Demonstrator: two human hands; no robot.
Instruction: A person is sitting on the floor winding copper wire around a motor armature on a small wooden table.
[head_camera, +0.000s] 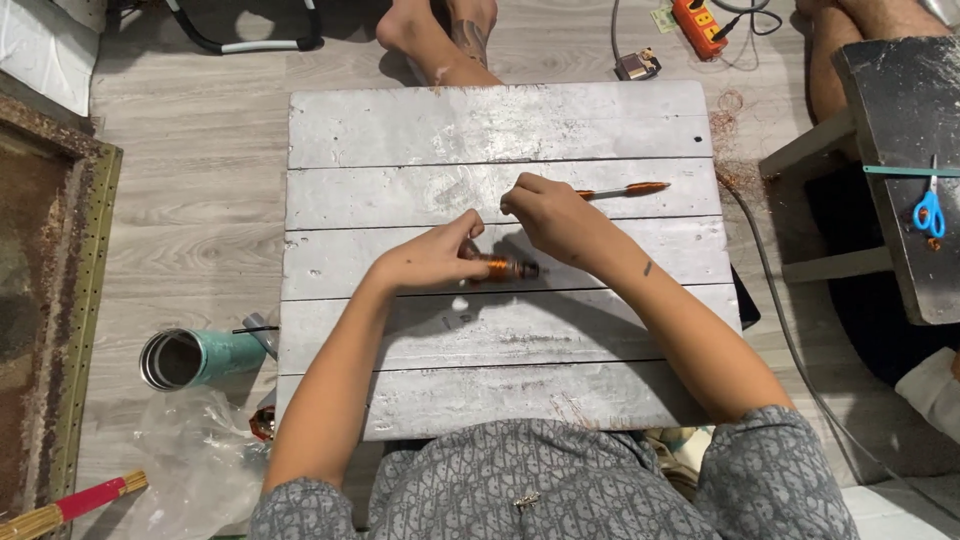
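Near the middle of the board (400, 130), the left hand (432, 258) pinches a copper coil (497, 267). The right hand (548, 210) seems closed on thin wire. Small, light, stiff; best gripped by its 2 ends.

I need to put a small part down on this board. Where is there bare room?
The grey plank board is bare along its far planks and near planks. The middle is crowded: left hand on the copper coil, right hand, orange pen.
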